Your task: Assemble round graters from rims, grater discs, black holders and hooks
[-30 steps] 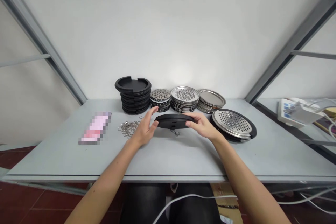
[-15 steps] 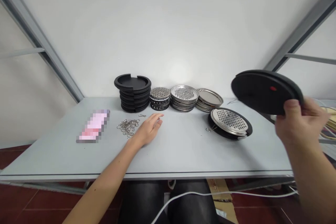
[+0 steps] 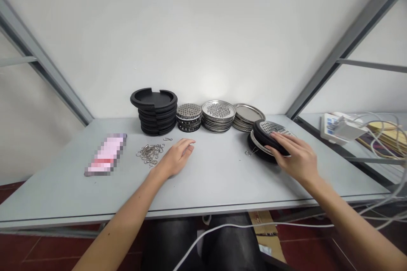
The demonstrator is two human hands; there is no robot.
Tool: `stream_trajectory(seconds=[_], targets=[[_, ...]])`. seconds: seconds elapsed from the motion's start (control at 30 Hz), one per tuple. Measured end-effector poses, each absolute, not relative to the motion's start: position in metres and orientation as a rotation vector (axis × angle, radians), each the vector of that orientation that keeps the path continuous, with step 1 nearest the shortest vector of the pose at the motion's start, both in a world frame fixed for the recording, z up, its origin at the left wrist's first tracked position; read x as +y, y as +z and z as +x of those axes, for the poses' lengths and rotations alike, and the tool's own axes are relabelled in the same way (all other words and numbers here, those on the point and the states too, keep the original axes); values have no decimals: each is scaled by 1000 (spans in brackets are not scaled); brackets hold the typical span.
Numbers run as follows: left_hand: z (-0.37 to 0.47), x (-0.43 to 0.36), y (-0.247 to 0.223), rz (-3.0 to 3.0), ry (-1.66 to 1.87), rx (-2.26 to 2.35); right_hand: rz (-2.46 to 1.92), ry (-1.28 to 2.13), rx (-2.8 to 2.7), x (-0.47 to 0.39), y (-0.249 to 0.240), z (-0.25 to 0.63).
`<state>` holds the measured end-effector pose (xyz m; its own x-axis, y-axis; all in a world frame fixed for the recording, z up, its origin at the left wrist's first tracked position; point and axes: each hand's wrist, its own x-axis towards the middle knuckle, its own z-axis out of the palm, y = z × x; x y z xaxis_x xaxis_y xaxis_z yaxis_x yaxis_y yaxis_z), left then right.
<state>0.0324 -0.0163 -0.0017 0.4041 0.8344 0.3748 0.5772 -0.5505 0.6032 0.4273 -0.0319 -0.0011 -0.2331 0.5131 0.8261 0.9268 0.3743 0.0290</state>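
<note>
My right hand [image 3: 294, 152] grips a black round holder with a perforated metal disc [image 3: 270, 129] facing up. It rests on another black-and-metal assembly [image 3: 261, 152], with a wire hook [image 3: 252, 151] sticking out at its left. My left hand [image 3: 178, 156] lies on the table with fingers apart, holding nothing, just right of a pile of wire hooks [image 3: 149, 152]. Along the back stand a stack of black round holders [image 3: 157, 114], a stack of small grater discs [image 3: 189, 116], a stack of larger grater discs [image 3: 218, 115] and a stack of plain metal plates [image 3: 248, 116].
A phone [image 3: 106, 154] with a blurred screen lies at the left of the grey table [image 3: 210, 178]. At the right are a power strip [image 3: 333, 129], cables and yellow items [image 3: 386, 135]. A white cable [image 3: 235, 225] hangs before the table edge.
My right hand has come down and left, bringing the black holder onto the assembly and turning its metal side up. My left hand has hardly moved. The view has shifted slightly.
</note>
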Motion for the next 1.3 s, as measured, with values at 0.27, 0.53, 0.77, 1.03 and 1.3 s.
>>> stream_trajectory(seconds=[0.27,0.53,0.77,1.03,1.3], targets=[[33,-18,1,2297,922,1193,-1253,-651,-1911,-39,-13,426],[33,-18,2,2296,876,1210,-1246,-626,-1889,-36,-11,433],[34,-20,5,2294,881,1219,-1289,-588,-1900,-38,-10,429],[33,-19,2,2299,873,1218,-1274,-582,-1918,-36,-9,428],[35,-16,0,2316,999,1203,-1066,-724,-1858,-59,-11,399]])
